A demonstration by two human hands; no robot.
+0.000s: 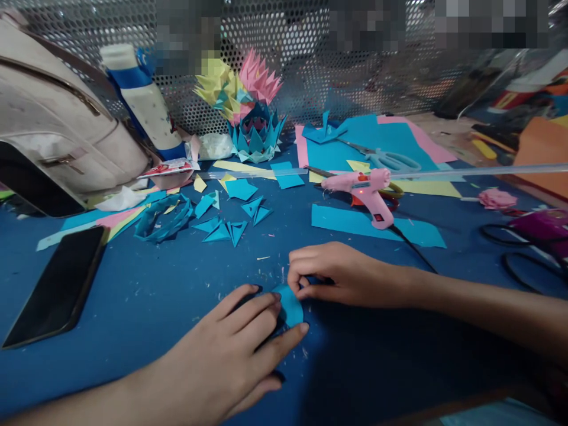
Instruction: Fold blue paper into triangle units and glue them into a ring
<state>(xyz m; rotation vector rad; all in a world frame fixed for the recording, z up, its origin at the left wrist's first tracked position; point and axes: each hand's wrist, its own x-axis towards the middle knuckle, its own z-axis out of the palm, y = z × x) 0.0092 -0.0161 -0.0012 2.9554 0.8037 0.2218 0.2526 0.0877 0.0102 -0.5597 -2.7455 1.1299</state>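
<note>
Blue paper [291, 309], partly hiding
Left hand [242, 343] is spreading over it — right hand [331, 275] is curling, can't tell if pinching.

Head view (near, above table [155, 284]), facing forward, down.

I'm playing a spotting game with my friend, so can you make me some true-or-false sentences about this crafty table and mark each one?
1. The bare left hand touches a small, bright blue paper piece. True.
2. The bare right hand grips the pink plastic glue gun. False: the glue gun sits beyond that hand.
3. Metal scissors with light-blue handles lie on a blue paper sheet. True.
4. The white-and-blue bottle is right of the spiky pink paper flower. False: it is left.
</note>
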